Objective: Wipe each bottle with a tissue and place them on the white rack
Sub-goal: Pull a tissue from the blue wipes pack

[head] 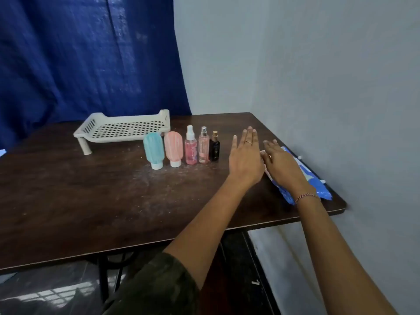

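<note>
Several bottles stand in a row on the dark wooden table (91, 201): a blue squeeze bottle (153, 151), a pink squeeze bottle (173, 148), a pink spray bottle (190, 146), a clear pink perfume bottle (203, 146) and a small black bottle (214, 147). The white perforated rack (127, 129) stands empty behind them on short legs. My left hand (245, 158) hovers flat with fingers spread, just right of the black bottle. My right hand (281, 162) is stretched out over the blue tissue pack (304, 173) at the table's right edge, holding nothing.
A blue curtain (79, 60) hangs behind the table's left side. A pale wall (318, 76) runs close along the right edge. Dusty white marks lie on the tabletop in front of the bottles. The table's metal frame shows below.
</note>
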